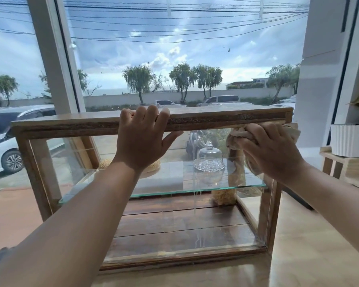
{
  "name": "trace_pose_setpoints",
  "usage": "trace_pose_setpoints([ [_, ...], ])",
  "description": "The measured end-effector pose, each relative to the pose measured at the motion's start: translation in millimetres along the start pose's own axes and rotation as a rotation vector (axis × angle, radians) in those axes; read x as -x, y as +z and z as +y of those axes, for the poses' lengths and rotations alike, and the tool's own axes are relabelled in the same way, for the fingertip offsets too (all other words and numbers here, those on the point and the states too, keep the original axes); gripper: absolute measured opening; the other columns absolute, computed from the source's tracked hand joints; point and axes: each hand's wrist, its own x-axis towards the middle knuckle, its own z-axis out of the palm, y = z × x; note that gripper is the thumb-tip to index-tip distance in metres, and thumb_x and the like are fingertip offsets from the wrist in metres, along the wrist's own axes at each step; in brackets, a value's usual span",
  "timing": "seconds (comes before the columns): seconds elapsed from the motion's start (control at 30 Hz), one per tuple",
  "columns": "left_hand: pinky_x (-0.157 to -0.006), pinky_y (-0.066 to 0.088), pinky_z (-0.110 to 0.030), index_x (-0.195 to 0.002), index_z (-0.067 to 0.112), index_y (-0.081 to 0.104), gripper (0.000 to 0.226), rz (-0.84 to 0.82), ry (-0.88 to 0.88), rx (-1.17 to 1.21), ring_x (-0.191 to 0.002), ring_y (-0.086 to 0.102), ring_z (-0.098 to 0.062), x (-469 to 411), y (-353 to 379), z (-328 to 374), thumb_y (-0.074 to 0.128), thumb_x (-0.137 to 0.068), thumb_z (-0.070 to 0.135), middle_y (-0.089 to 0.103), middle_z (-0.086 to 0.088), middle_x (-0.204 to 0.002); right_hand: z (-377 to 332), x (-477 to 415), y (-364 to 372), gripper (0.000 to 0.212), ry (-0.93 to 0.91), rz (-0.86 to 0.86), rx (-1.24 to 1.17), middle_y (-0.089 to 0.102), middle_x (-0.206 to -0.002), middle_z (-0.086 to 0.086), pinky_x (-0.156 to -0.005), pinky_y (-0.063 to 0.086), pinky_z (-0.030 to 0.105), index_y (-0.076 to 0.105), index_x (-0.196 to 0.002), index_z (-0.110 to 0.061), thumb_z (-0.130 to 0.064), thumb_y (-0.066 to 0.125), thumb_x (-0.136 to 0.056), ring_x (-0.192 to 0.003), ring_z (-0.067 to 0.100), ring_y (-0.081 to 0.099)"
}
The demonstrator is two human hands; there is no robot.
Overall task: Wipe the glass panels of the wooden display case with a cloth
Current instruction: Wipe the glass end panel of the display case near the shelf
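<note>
A wooden display case with glass sides stands on a light counter before a big window. My left hand grips the middle of its top front rail, fingers hooked over the edge. My right hand presses a bunched beige cloth against the upper right of the front glass panel, just under the rail. Streaks of liquid run down the glass near the centre. Inside, a glass shelf carries a small clear glass dome and woven mats.
A white ribbed planter with a plant sits on a wooden stand to the right of the case. The large window pane rises directly behind the case. The pale counter extends to the right and front.
</note>
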Motion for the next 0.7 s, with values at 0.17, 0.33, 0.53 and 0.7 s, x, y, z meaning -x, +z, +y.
trace_pose_setpoints([
  [0.17,-0.068,0.035,-0.042,-0.113,0.009,0.058,0.059,-0.007,-0.006,0.029,-0.079,0.051,-0.031,-1,1,0,0.037,-0.102,0.062,0.056,-0.012,-0.096,-13,-1,0,0.023,-0.119,-0.002,-0.038,0.052,-0.118,0.015,-0.073,0.043,0.044,0.056,-0.112,-0.018,-0.009,0.037,-0.104,-0.087,0.034,0.049],
  [0.33,-0.067,0.034,-0.042,-0.112,0.009,0.058,0.060,-0.027,-0.014,0.037,-0.080,0.052,-0.031,-1,0,0,0.033,-0.102,0.063,0.056,-0.012,-0.096,-6,-4,0,0.024,-0.092,-0.007,-0.011,0.050,-0.118,0.014,-0.071,0.048,0.044,0.054,-0.116,-0.019,-0.007,0.049,-0.096,-0.089,0.034,0.048],
  [0.53,-0.067,0.035,-0.042,-0.109,0.009,0.059,0.059,-0.005,-0.012,0.053,-0.078,0.052,-0.031,0,0,0,0.035,-0.102,0.062,0.056,-0.011,-0.094,-39,-23,10,0.025,-0.070,0.022,-0.073,0.049,-0.121,0.013,-0.074,0.049,0.045,0.059,-0.115,-0.019,-0.007,0.051,-0.094,-0.088,0.032,0.048],
  [0.7,-0.067,0.034,-0.042,-0.109,0.009,0.058,0.057,0.007,-0.018,0.053,-0.078,0.051,-0.031,0,1,1,0.038,-0.101,0.062,0.056,-0.011,-0.094,-12,-11,6,0.020,-0.113,0.037,-0.045,0.049,-0.119,0.012,-0.075,0.048,0.044,0.054,-0.116,-0.021,-0.010,0.044,-0.102,-0.089,0.032,0.049],
])
